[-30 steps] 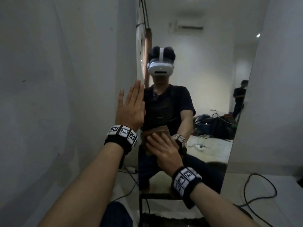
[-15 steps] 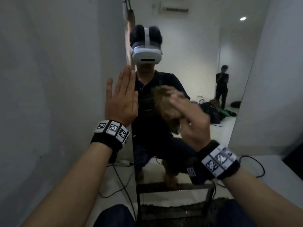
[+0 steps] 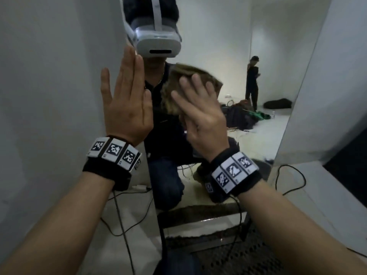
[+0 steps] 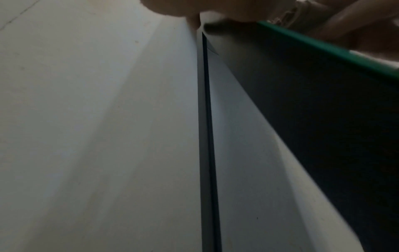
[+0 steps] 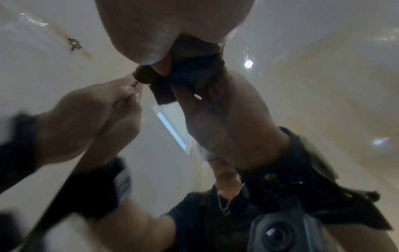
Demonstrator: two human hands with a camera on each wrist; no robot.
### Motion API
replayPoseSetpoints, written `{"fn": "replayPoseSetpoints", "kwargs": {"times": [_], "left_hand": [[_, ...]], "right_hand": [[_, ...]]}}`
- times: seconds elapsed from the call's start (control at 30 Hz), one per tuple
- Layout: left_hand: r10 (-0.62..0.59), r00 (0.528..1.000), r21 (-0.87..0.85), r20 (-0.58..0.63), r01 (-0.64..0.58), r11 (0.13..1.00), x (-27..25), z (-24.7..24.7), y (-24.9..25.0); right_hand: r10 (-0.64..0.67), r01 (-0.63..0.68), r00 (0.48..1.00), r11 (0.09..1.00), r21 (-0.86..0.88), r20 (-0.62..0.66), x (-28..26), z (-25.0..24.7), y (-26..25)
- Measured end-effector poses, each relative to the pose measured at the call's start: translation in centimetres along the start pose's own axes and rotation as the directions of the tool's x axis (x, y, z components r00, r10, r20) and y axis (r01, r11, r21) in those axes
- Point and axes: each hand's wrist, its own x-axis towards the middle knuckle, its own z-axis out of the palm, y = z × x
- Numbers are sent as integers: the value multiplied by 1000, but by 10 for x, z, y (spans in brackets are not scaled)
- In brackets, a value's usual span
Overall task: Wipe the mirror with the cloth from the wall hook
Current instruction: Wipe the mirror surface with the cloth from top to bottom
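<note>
A tall mirror leans against the white wall and reflects me crouching in a headset. My right hand presses a brown cloth flat onto the glass at chest height, its fingers spread and nearly straight over it. My left hand lies flat with straight fingers on the mirror's left edge, holding nothing. The left wrist view looks down that mirror edge beside the wall. In the right wrist view my palm fills the top, with the dark cloth under it against the glass.
White walls stand close on the left and right. Black cables trail over the floor on both sides. A dark metal grate lies at the mirror's foot. The reflection shows another person and bags behind me.
My right hand has carried the cloth up the glass from waist height to chest height. The left hand has stayed on the mirror's edge. My head has come closer.
</note>
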Motion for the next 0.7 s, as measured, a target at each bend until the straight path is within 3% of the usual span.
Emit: {"fn": "replayPoseSetpoints", "kwargs": {"times": [0.13, 0.3, 0.5, 0.57, 0.63, 0.7], "left_hand": [[9, 999, 64, -36, -7, 998, -3, 7, -4], [-36, 998, 177, -45, 44, 983, -10, 8, 3], [-117, 993, 12, -9, 117, 993, -61, -3, 28], [-100, 994, 41, 38, 99, 994, -101, -3, 36], [-76, 990, 84, 115, 66, 994, -138, -3, 38], [-45, 976, 85, 214, 27, 996, -163, -1, 36]], "right_hand": [[-141, 134, 985, 988, 72, 99, -52, 16, -4], [-229, 184, 943, 964, 194, 241, -137, 35, -12], [-302, 212, 865, 944, 253, 401, -250, 54, -36], [-262, 156, 899, 940, 302, 350, -250, 44, -38], [-157, 82, 970, 930, 360, 186, -206, 22, -39], [-8, 19, 1000, 908, 419, -28, -137, -6, -38]]}}
